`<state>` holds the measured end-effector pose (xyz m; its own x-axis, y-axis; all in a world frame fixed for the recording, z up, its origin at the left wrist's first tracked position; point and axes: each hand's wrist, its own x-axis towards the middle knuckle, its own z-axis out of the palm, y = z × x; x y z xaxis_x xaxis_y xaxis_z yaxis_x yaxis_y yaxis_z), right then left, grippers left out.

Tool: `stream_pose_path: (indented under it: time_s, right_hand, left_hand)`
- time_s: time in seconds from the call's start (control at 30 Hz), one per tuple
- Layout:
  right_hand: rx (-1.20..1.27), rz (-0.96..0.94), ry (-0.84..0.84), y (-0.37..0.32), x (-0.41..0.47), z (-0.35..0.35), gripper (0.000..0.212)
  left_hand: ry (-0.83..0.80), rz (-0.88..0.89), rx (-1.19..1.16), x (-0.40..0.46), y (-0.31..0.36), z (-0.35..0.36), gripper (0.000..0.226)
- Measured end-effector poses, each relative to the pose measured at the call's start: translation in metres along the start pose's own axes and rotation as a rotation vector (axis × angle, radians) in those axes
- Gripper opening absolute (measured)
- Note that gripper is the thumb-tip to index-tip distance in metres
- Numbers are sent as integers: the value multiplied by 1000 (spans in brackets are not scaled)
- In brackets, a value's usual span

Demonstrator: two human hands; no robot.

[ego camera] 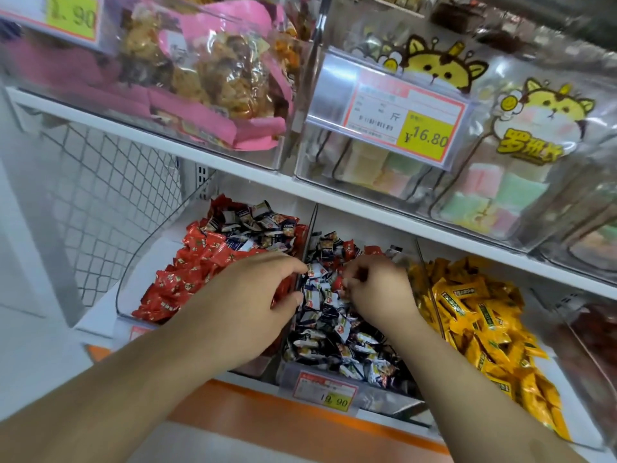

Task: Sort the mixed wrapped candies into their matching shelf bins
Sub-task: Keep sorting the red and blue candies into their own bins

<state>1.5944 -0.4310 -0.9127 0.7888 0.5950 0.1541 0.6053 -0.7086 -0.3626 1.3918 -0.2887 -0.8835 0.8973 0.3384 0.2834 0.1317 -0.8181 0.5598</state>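
1. The left hand [258, 297] reaches in over the clear divider [309, 243] between two lower-shelf bins, its fingers loosely curved and its fingertips at the edge of the dark-wrapped candies [337, 332]. Whether it holds a piece cannot be told; the fingertips are partly hidden.
2. The right hand [379, 290] sits just to the right of the left hand, over the same middle bin, its fingers curled and pinching a small red-wrapped candy [338, 283] above the dark pile.
3. Under and to the left of the left hand lies the bin of red candies [187, 279], with a cluster of dark and white wrappers [247, 225] mixed in at its far end, beyond the left hand's fingers.
4. A few more red wrappers [349, 246] lie among the dark ones just beyond the right hand.
5. To the right of the right hand is the bin of yellow candies [480, 322], behind its own clear divider.
6. Below both wrists, on the front of the middle bin, hangs a price tag [325, 392] with a yellow panel.
7. Above both hands runs a white shelf [253, 175] carrying clear bins: pink-trimmed snack bags [217, 78] above the left hand, cat-printed bags of pastel cubes [521, 155] above and to the right of the right hand, with a tag reading 16.80 [400, 118].
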Motion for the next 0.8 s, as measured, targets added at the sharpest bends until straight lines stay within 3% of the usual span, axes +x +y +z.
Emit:
stream_pose_path:
  time_s: [0.2, 0.33, 0.43, 0.57, 0.67, 0.8]
  right_hand:
    - [328, 7, 122, -26, -33, -46, 9]
    - [717, -5, -2, -64, -59, -62, 10]
    - [798, -32, -58, -80, -68, -61, 8]
    - [680, 17, -45, -66, -60, -54, 11]
    - [392, 3, -29, -47, -47, -48, 14]
    - [149, -124, -211, -42, -30, -25, 44]
  left_hand:
    - [58, -71, -69, -1, 5, -9, 37]
    - [77, -105, -242, -3, 16, -14, 41]
    - [97, -132, -302, -6, 21, -18, 23]
    - [149, -234, -113, -9, 3, -26, 20]
    - [108, -239, 67, -8, -8, -27, 41]
    - [-11, -105, 69, -5, 0, -22, 56]
